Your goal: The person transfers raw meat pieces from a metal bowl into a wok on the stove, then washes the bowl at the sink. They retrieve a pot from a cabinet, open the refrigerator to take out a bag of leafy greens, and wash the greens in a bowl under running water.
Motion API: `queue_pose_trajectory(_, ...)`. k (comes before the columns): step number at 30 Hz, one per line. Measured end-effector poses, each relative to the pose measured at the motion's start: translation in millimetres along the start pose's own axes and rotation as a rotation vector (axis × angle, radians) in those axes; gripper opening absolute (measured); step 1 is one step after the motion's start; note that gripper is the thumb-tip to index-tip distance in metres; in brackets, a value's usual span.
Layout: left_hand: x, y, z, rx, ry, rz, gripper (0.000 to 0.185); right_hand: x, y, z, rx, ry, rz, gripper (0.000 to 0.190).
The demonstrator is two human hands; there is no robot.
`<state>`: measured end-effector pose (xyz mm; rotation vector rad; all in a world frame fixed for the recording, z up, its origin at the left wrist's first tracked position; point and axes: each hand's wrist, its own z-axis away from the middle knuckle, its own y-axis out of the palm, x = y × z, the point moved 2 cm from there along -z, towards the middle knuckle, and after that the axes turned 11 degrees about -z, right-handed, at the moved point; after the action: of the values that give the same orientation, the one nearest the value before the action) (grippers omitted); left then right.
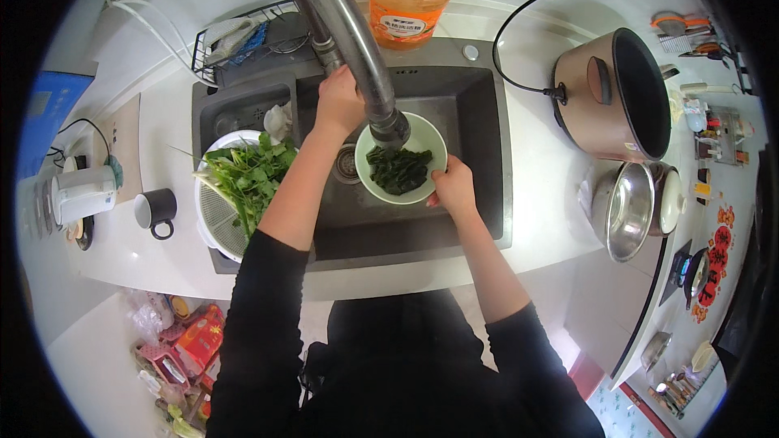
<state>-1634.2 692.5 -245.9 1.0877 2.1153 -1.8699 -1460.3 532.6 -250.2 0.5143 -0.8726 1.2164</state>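
Observation:
My right hand grips the rim of a pale green bowl at its lower right. Dark green leaves, perhaps seaweed, lie in the bowl. The grey kitchen faucet arches over it, with its spout end above the leaves. My left hand is up at the base of the faucet, partly behind the spout; what its fingers hold is hidden. The bowl is over the large basin of a dark sink. To the left, a white colander with leafy herbs and green onions rests over the sink's left side.
Behind the sink stand an orange detergent bottle and a wire rack with cloths. A dark mug is at left. On the right are a large corded pot and a steel bowl. The counter's front edge runs before me.

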Motion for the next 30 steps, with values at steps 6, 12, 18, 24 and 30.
queue_pose_trajectory(6, -39.5, -14.4, 42.0, -0.317, -0.17, 0.161, 0.025, -7.5, -5.0, -4.6, -0.043, -0.029, 0.094, 0.026)
queue_pose_trajectory(12, -63.2, 63.8, 101.0, 0.33, -0.174, -0.181, 0.071, 4.8, 5.5, -1.9, -0.105, -0.226, 0.429, 0.025)
queue_pose_trajectory(18, -65.7, 88.2, 97.3, 0.471, -0.272, -0.011, 0.069, 3.1, 9.2, -4.6, -0.14, -0.25, 0.466, 0.027)
queue_pose_trajectory(24, -55.8, 99.7, 101.2, 0.399, -0.368, 0.281, 0.048, -3.8, 14.9, -15.2, -0.118, -0.254, 0.516, 0.035)
queue_pose_trajectory(30, -61.1, 97.0, 103.8, 0.281, -0.38, 0.285, 0.049, 9.4, 22.2, -13.3, -0.069, -0.236, 0.499, 0.032)
